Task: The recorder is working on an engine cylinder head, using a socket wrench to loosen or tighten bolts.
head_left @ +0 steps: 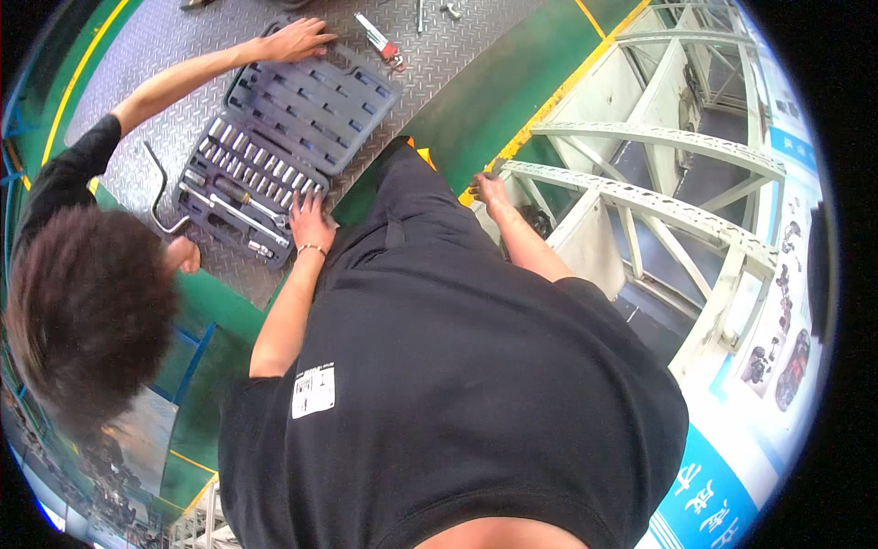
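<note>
A dark grey socket set case [315, 114] lies unfolded on the patterned metal plate. Its lower half holds rows of chrome sockets [247, 154], a ratchet handle [212, 197] and a screwdriver-like handle [230, 189]. My left hand [312, 222], with a bracelet at the wrist, lies with fingers spread over the case's right end, by the sockets. My right hand [491, 194] is off to the right at the end of a white metal frame [585, 178]. Its fingers look loosely bent and nothing shows in them; whether it touches the frame is unclear.
A co-worker leans in from the left, one hand [297, 41] on the case lid's far edge, the other [183, 254] near a bent metal bar [160, 188]. A red-and-white hex key set [380, 41] lies beyond the case on the diamond plate [476, 32]. Green floor [466, 101] borders the plate.
</note>
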